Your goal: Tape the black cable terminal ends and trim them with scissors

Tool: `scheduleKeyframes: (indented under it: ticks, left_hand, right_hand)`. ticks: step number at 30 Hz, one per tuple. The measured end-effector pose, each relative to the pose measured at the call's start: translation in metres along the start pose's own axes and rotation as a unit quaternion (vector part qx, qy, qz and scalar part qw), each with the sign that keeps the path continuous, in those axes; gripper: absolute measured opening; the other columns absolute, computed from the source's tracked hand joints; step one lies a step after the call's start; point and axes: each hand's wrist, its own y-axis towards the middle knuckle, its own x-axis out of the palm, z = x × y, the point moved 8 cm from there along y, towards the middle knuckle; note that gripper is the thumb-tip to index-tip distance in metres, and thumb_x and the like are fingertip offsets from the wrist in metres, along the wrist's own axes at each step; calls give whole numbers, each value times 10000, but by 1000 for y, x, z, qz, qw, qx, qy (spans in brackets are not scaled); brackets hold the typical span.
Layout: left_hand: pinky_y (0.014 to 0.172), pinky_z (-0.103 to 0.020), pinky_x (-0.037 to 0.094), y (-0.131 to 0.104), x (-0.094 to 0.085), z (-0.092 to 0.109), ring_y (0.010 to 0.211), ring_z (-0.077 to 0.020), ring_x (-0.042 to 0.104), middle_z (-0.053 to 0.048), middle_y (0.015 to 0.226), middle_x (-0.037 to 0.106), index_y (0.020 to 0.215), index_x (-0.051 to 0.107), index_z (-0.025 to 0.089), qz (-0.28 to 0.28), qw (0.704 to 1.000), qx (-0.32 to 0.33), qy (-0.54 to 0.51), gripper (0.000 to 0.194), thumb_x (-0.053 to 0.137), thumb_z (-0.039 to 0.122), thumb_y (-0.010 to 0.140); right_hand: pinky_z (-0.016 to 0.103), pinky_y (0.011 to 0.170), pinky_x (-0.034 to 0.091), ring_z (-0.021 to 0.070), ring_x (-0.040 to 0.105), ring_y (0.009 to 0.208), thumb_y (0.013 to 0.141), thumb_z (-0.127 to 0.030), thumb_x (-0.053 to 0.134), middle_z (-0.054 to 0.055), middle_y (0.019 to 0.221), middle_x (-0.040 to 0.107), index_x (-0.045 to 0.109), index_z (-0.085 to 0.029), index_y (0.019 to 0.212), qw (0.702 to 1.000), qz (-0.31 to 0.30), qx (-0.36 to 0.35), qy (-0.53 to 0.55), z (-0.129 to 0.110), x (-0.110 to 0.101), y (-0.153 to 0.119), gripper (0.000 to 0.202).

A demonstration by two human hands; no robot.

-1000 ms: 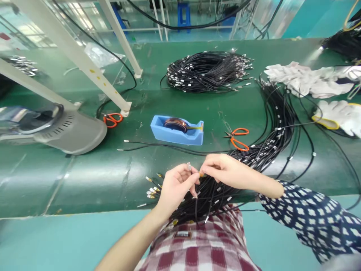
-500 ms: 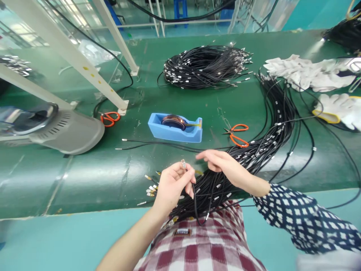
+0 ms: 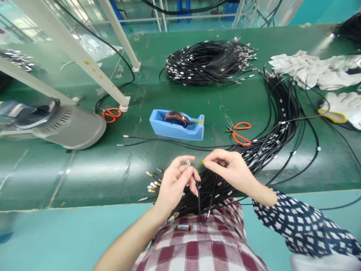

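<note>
My left hand (image 3: 180, 177) is closed around a black cable (image 3: 199, 199), whose silvery connector end (image 3: 188, 163) sticks up between the fingers. Just to its right, my right hand (image 3: 229, 167) pinches a small piece of yellow tape (image 3: 203, 161) at the fingertips, apart from the connector. Beneath both hands a thick bundle of black cables (image 3: 278, 133) curves from the back right down to my lap. Several cable ends with yellow tape (image 3: 153, 185) poke out left of my left hand. Beyond the hands stands a blue tape dispenser (image 3: 176, 130) with a brown-amber roll.
Orange-handled scissors (image 3: 239, 132) lie right of the dispenser, another orange pair (image 3: 112, 114) by the grey machine (image 3: 76, 128). A coiled cable bundle (image 3: 208, 64) rests at the back. White gloves (image 3: 313, 69) lie at right; a white metal frame (image 3: 93, 71) stands at left.
My right hand has changed from an extended index finger to a pinch with yellow tape showing at its tips. My left hand still holds the cable. The view has shifted slightly.
</note>
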Motion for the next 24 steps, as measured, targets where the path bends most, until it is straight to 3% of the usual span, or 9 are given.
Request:
scheduleKeyframes:
  ticks: [4,9,24]
  left_hand:
    - [438,-267,565,-2,4,3,431,-98,559,25,702,659,1188,436,206,-15,1000,8,9,331,611,264,913]
    - [423,-246,553,-6,7,2,410,-101,575,4,691,670,1268,487,164,-26,1000,-3,16,405,623,282,905]
    - [420,-272,569,-8,7,0,399,-93,549,1,680,668,1299,559,183,-25,999,-32,12,453,658,317,877]
  right_hand:
    - [229,622,444,111,593,661,820,-248,683,2,737,696,725,-175,752,998,-55,9,12,-8,6,3,108]
    - [224,627,462,116,617,661,828,-263,676,9,723,706,714,-159,755,994,-102,20,40,-10,17,7,133]
    - [250,657,484,137,640,691,833,-266,668,13,755,726,714,-183,746,995,-100,4,0,-16,16,9,129]
